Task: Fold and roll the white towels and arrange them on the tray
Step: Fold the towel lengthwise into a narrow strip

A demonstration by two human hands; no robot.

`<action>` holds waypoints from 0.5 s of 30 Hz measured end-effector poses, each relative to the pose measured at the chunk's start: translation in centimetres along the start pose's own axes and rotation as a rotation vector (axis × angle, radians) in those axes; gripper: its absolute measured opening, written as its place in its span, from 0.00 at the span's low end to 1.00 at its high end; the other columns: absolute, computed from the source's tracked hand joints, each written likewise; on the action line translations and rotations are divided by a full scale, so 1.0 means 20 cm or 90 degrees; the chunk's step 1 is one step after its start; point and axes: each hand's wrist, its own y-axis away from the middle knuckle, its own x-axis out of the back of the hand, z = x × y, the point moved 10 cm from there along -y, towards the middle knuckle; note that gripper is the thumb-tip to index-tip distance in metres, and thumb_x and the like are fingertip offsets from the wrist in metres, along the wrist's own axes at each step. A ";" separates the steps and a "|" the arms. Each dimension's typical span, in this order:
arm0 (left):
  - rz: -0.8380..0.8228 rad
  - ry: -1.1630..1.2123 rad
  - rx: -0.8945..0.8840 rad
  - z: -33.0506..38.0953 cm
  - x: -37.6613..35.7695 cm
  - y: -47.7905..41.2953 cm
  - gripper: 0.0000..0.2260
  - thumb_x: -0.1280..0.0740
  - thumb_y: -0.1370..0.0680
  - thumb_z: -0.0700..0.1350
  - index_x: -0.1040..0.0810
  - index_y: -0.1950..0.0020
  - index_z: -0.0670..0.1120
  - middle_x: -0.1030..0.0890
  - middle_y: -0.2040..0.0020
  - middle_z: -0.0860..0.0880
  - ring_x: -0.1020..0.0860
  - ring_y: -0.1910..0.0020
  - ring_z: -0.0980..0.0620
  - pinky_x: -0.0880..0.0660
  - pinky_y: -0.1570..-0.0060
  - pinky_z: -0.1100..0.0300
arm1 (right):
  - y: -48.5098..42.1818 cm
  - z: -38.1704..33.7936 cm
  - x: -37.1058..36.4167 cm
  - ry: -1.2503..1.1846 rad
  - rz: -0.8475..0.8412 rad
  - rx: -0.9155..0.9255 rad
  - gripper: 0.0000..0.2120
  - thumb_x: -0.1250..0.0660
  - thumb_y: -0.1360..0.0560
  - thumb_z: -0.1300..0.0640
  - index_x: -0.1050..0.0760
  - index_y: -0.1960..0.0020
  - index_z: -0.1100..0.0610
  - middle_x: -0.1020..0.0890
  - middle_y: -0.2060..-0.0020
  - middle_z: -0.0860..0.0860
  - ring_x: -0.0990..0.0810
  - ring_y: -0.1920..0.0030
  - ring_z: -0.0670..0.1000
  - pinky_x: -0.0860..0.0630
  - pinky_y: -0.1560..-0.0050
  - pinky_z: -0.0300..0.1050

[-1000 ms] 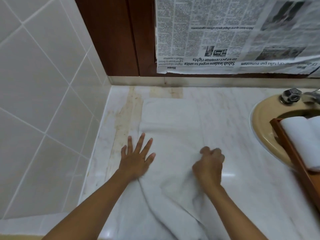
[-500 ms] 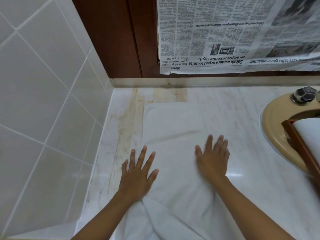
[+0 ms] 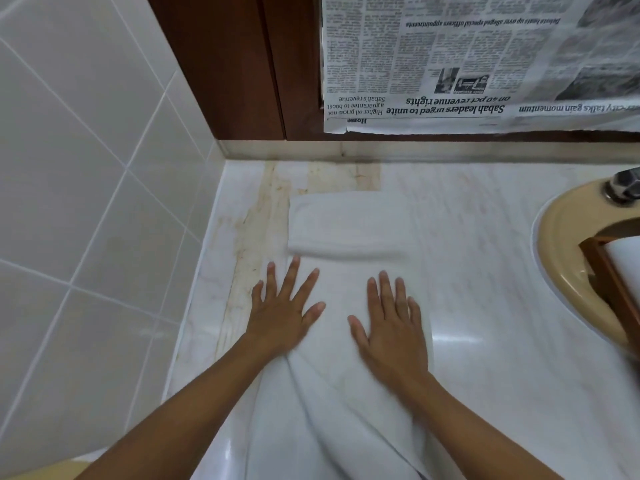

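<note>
The white towel (image 3: 349,226) was pressed on the counter (image 3: 485,271) by the left hand (image 3: 282,313) at its 9 o'clock edge and the right hand (image 3: 391,327) at 3 o'clock, both spread flat.

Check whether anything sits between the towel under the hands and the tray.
Nothing visible does: only bare marble counter lies between the towel and the wooden tray over the sink at the right, where a rolled towel already lies.
</note>
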 end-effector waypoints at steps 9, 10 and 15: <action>-0.033 -0.019 0.002 0.00 0.08 -0.19 0.29 0.62 0.23 0.69 0.67 0.25 0.65 0.75 0.26 0.56 0.71 0.25 0.43 0.60 0.26 0.41 | -0.15 0.02 0.05 -0.019 0.011 0.026 0.36 0.58 0.21 0.36 0.56 0.20 0.54 0.58 0.20 0.50 0.62 0.21 0.52 0.57 0.23 0.51; -0.036 -0.016 0.001 0.00 0.08 -0.19 0.29 0.62 0.23 0.69 0.67 0.25 0.65 0.74 0.25 0.56 0.71 0.25 0.43 0.60 0.25 0.41 | -0.15 0.02 0.06 -0.045 0.017 0.026 0.36 0.56 0.21 0.36 0.52 0.20 0.55 0.54 0.20 0.51 0.58 0.21 0.52 0.55 0.24 0.50; 0.108 0.156 0.081 -0.01 0.12 -0.04 0.30 0.48 0.19 0.64 0.54 0.20 0.58 0.58 0.20 0.53 0.57 0.21 0.49 0.50 0.26 0.47 | 0.05 0.24 0.24 -0.245 0.140 -0.148 0.24 0.34 0.26 0.52 0.28 0.32 0.60 0.27 0.33 0.55 0.32 0.33 0.57 0.33 0.35 0.53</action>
